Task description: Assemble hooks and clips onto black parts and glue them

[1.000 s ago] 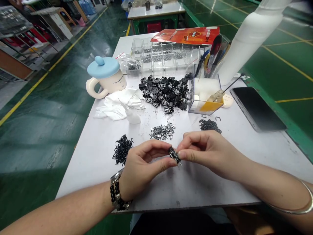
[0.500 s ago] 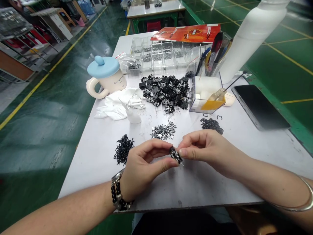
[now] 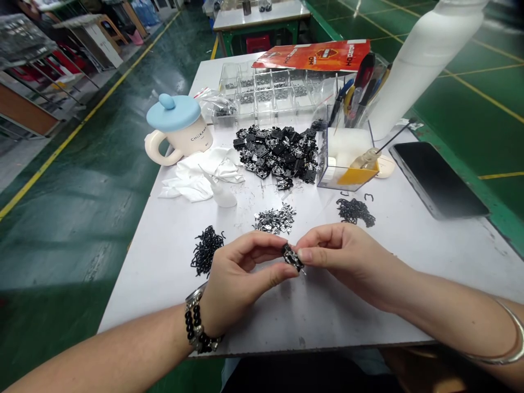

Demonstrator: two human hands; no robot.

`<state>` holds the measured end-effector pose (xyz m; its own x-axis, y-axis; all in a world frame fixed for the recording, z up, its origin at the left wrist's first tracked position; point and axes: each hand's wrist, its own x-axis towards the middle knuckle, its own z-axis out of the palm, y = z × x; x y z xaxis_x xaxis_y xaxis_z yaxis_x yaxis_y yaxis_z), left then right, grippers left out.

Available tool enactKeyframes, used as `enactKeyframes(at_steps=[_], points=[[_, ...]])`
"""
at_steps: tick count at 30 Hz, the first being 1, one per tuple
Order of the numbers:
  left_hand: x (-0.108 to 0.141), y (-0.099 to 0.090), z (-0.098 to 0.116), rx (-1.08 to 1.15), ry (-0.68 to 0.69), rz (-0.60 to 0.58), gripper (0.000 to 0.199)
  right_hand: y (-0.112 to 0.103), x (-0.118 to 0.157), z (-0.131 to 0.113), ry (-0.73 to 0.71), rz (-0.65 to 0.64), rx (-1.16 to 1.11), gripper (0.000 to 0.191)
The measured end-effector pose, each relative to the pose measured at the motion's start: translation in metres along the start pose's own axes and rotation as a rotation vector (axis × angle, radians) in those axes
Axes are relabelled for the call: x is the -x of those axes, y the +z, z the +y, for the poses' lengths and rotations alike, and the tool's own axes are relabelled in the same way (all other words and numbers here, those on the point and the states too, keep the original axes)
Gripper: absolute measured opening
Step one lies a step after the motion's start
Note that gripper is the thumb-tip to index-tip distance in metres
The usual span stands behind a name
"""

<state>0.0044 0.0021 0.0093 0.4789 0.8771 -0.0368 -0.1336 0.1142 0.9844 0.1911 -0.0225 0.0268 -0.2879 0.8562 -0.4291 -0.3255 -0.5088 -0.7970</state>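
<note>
Left hand and right hand both pinching small black-and-silver metal part between fingertips, held just above white table; silver pieces beyond, black clips left, more black clips right.

Head camera looks down and forward at left hand, right hand.

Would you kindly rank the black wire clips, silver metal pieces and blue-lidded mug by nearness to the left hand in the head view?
1. Black wire clips, just left of the left hand.
2. Silver metal pieces, ahead, right.
3. Blue-lidded mug, far ahead.
</note>
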Motion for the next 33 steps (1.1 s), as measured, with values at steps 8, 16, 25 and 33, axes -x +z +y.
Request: enactKeyframes(at_steps=[8, 16, 25, 33], points=[[-0.002, -0.001, 0.0, -0.033, 0.063, -0.003, 0.033, 0.004, -0.001, 0.004, -0.024, -0.009, -0.056, 0.01], [-0.001, -0.001, 0.002, -0.052, 0.093, 0.015, 0.034, 0.004, -0.002, 0.007, -0.024, -0.047, -0.083, 0.007], [-0.001, 0.001, 0.001, -0.054, 0.073, 0.052, 0.032, 0.006, -0.002, 0.011, -0.062, 0.01, -0.048, 0.009], [0.002, 0.002, 0.002, 0.031, 0.014, 0.084, 0.03, 0.014, 0.011, 0.012, -0.48, 0.151, 0.421, 0.006]])
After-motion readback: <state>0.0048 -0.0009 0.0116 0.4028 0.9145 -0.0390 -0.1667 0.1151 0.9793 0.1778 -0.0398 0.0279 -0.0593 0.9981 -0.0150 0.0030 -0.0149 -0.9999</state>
